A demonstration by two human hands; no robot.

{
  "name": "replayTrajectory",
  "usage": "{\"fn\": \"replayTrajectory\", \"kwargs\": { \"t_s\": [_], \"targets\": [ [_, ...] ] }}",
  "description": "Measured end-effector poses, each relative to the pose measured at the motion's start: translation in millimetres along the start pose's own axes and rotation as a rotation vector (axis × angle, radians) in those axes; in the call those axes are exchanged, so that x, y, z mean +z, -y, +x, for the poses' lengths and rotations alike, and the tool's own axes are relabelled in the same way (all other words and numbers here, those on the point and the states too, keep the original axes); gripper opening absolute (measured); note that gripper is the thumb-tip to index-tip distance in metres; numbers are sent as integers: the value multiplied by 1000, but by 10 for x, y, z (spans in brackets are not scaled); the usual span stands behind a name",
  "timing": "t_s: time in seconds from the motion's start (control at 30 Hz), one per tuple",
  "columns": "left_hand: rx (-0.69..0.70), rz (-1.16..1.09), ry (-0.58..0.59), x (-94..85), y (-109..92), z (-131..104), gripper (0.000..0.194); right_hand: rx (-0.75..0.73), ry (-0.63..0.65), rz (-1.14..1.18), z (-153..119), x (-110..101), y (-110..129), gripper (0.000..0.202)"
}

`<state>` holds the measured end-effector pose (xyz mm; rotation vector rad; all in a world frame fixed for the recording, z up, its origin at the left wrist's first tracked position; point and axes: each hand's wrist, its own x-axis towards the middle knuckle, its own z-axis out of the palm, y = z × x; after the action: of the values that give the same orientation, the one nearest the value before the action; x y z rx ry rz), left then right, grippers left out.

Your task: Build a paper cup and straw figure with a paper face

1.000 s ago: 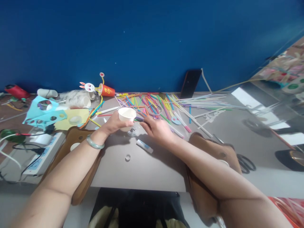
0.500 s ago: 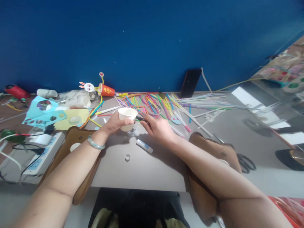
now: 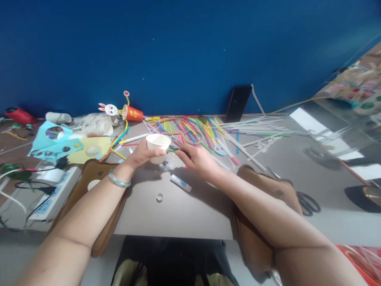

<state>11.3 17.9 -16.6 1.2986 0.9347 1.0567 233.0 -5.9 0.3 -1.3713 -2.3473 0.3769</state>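
My left hand (image 3: 140, 154), with a pale bangle at the wrist, is wrapped round a white paper cup (image 3: 158, 141) held over the table, its mouth tilted up towards me. Close to the cup's right side, my right hand (image 3: 195, 159) grips a slim dark tool (image 3: 174, 148). Its kind is hard to make out, as fingers cover much of it, and I cannot tell whether its end touches the cup. Below the cup lie a clear tape roll (image 3: 164, 164), a white glue stick (image 3: 181, 183) and a small ring-shaped cap (image 3: 160, 197).
Colourful pipe cleaners (image 3: 190, 129) spread along the back. A red cup with a rabbit face (image 3: 133, 113) lies at the back left, near stacked cups (image 3: 104, 128). A dark phone (image 3: 239, 104) leans on the blue wall. Scissors (image 3: 308, 203) lie right; a power strip (image 3: 56, 194) lies left.
The paper cup and my left hand have shifted slightly left. My right hand stays beside the cup, with the dark tool turned a little. Both grips are kept.
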Motion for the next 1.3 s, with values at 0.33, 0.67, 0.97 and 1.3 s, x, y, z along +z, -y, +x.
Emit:
{"fn": "replayTrajectory", "kwargs": {
  "t_s": [0.33,0.67,0.97,1.3],
  "targets": [
    [101,-175,63,-77,-80,-17,59,-11,-39,299,-41,-82,84,32],
    [64,-219,164,-117,-5,-34,61,-35,-12,514,-95,-124,174,33],
    [44,-175,192,-140,45,-40,67,-16,41,554,-96,-119,170,36],
    [140,-45,118,-146,8,-30,74,91,230,851,-64,-120,140,38]
  ]
}}
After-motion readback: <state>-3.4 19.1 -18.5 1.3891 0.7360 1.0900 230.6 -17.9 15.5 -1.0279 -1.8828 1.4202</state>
